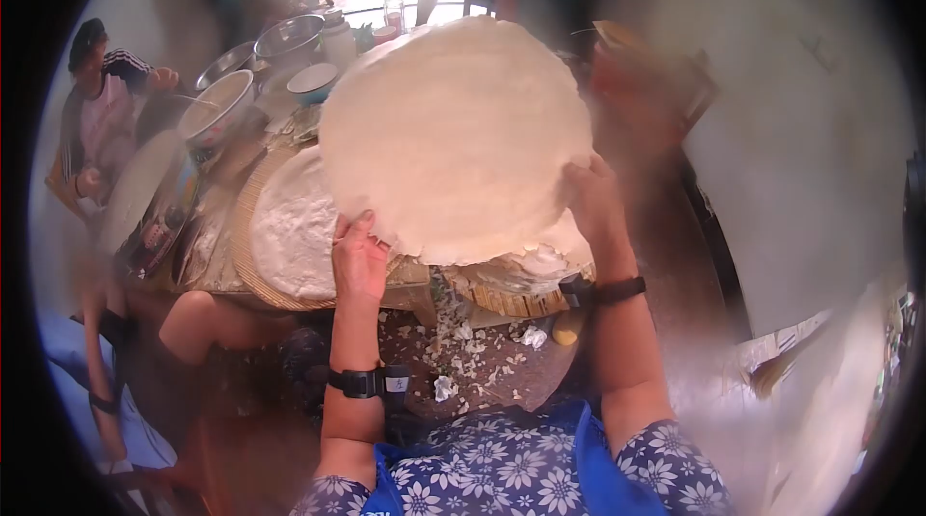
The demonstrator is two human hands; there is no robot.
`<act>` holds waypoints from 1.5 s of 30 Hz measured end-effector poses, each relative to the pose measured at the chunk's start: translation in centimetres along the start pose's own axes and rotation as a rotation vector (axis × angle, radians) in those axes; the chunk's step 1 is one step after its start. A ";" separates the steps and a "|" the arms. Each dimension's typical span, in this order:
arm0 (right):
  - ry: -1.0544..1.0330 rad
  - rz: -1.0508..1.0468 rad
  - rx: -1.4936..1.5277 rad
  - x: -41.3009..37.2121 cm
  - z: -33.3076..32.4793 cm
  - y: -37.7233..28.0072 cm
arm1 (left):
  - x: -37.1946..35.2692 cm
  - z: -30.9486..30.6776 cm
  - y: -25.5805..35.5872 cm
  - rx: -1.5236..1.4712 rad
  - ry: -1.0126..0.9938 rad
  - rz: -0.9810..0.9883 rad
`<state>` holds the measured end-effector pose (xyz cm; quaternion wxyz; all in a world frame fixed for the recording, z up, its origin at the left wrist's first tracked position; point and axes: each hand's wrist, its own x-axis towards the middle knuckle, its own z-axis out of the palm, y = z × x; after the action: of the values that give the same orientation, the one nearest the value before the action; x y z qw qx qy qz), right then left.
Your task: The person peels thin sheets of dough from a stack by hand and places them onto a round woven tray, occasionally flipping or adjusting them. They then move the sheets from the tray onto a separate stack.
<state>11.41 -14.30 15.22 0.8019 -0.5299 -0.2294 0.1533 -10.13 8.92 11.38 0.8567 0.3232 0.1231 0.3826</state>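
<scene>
A large, thin, round flatbread, pale and ragged at the rim, is held up in front of me and hides much of the table behind it. My left hand grips its lower left edge, fingers closed on it. At the lower right edge, my right hand pinches the same sheet. Behind my left hand, a white floury round lies on a round woven mat. Below the raised sheet, near my right wrist, a pile of thin, crumpled flatbreads rests on another woven mat.
Metal bowls, a white basin and a small bowl stand at the back left. One person sits at the far left; another person's knee is nearer. Pale crumbs litter the brown surface below.
</scene>
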 end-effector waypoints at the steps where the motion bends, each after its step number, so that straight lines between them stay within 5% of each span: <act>1: 0.034 0.012 0.042 0.2 -2.4 0.1 | 0.0 1.6 -1.3 0.023 -0.006 -0.048; 10: 0.360 0.155 0.183 0.5 -13.7 1.1 | 2.8 6.5 -10.5 0.365 -0.042 -0.293; 17: 0.433 0.280 -0.011 1.5 -17.7 7.5 | 3.3 3.1 -14.5 0.635 0.066 -0.473; 21: 0.431 0.070 -0.311 1.0 -17.2 7.8 | 3.5 1.8 -15.8 0.645 0.117 -0.455; 24: 0.415 0.215 -0.805 1.6 -17.7 7.1 | 3.6 1.8 -15.8 0.626 0.131 -0.450; 27: 0.443 0.058 -1.152 2.1 -19.3 8.7 | 3.9 2.1 -15.8 0.685 0.140 -0.452; 39: 0.423 0.274 -0.952 1.2 -18.3 6.1 | 3.3 3.2 -15.5 0.944 0.100 -0.379; 45: 0.452 0.241 -1.199 0.9 -18.2 5.7 | 3.2 3.2 -15.6 1.057 0.103 -0.342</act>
<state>21.83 -25.84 4.08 0.3731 -0.9265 -0.0397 -0.0276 2.47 2.03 3.86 0.6209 0.6651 0.3905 0.1396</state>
